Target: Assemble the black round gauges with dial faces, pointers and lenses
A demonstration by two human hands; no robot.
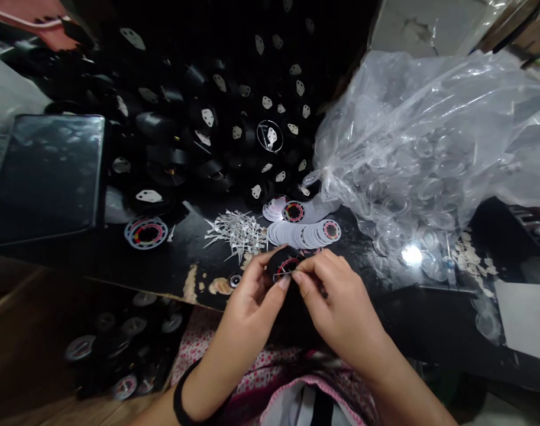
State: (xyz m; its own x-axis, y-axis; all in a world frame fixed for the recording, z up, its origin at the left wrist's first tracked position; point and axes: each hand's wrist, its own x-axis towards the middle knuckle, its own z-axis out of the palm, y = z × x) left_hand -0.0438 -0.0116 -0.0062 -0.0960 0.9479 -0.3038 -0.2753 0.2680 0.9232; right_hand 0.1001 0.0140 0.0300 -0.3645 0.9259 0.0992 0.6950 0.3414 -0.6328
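Just over the front edge of the bench, my left hand (252, 296) is closed around a small round black gauge (284, 258). Its face is tipped towards me and shows a dial with a red arc. A thin white gauge needle (280, 273) lies across that dial. My right hand (338, 293) pinches at the needle's right end; the fingertips cover exactly where they touch. Left of the hands is a heap of loose white needles (239, 234). Right behind the gauge, a fanned row of printed dial discs (303, 234) lies on the bench.
Many black gauge housings (207, 118) fill the back. A clear plastic bag (411, 136) of transparent round covers stands at right. Further left are a black box (52, 171) and more dials (146, 232). Finished-looking gauges (125, 387) lie below the bench (119, 266) at left.
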